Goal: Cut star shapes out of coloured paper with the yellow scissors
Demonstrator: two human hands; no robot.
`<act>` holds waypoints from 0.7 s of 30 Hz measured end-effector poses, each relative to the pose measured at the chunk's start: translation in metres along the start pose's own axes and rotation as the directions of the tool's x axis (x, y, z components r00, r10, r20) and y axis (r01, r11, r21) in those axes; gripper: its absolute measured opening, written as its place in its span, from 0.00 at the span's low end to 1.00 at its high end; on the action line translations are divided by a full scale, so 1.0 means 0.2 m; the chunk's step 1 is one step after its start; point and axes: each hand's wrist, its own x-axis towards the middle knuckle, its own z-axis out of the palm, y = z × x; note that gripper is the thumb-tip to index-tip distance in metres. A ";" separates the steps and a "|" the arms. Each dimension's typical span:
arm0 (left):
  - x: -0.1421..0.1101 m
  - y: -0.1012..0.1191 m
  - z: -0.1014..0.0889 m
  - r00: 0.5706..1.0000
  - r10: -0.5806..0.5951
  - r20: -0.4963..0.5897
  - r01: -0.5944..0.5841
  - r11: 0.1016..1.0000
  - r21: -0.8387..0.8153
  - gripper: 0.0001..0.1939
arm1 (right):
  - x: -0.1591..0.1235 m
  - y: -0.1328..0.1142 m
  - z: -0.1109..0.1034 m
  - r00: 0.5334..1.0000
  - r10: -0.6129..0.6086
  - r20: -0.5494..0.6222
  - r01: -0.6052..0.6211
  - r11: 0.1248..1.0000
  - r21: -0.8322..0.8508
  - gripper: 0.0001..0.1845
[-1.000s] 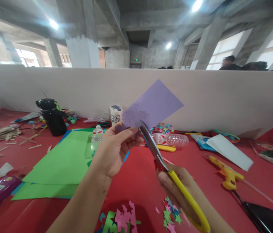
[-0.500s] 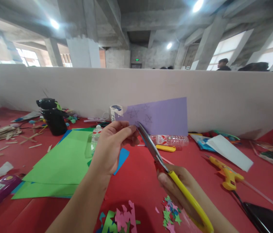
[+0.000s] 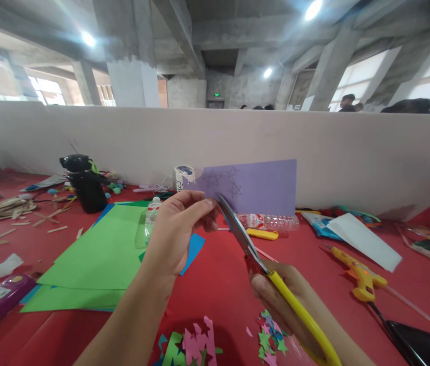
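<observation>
The purple paper (image 3: 264,185) has turned from corner-up to nearly level, above the red table (image 3: 215,284). The left hand (image 3: 174,229) pinches its left end. The right hand (image 3: 285,290) curls its fingers round the scissors (image 3: 238,230), whose tips seem to touch it.

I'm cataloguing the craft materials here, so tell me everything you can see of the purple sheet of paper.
The purple sheet of paper looks flat, matte and roughly rectangular, with star outlines drawn in dark lines toward its left end, which looks irregular; its right part is plain. It stands upright above the red table, pinched at the lower left by the left hand. The metal blades of the yellow-handled scissors overlap its lower left part; whether they are cutting is unclear.
</observation>
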 end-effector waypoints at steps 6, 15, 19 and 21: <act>0.00 0.01 0.01 1.000 -0.003 -0.026 0.003 1.000 0.012 0.04 | 0.00 -0.01 -0.01 1.000 0.013 0.018 -0.013 1.000 0.009 0.20; -0.01 0.02 0.03 0.999 -0.002 -0.035 0.002 1.000 0.006 0.05 | 0.00 0.00 -0.03 1.000 -0.010 0.024 0.010 1.000 0.006 0.21; -0.01 0.02 0.03 1.000 -0.007 -0.027 0.007 1.000 0.000 0.05 | 0.00 0.00 -0.03 1.000 -0.020 0.021 0.020 1.000 0.012 0.21; -0.01 0.01 0.03 1.000 -0.014 -0.025 0.013 1.000 -0.005 0.05 | 0.00 0.00 -0.03 1.000 -0.018 0.020 0.017 1.000 0.024 0.21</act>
